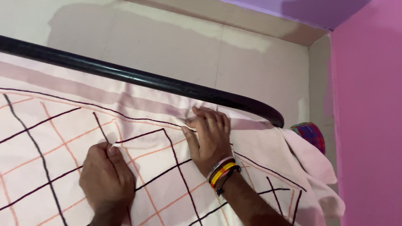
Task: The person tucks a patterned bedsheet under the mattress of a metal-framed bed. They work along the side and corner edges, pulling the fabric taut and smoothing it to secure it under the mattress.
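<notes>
Looking down from the head camera, the view showed a pale pink bedsheet (54,138) with dark and orange grid lines, spread over a bed. The left hand (106,178) was closed, pinching a small fold of the sheet near the middle. The right hand (209,138), with bracelets (223,172) at the wrist, lay flat on the sheet, fingers together, just beside a black curved bed rail (138,77) on the far side. A pink wall (368,113) stood to the right.
</notes>
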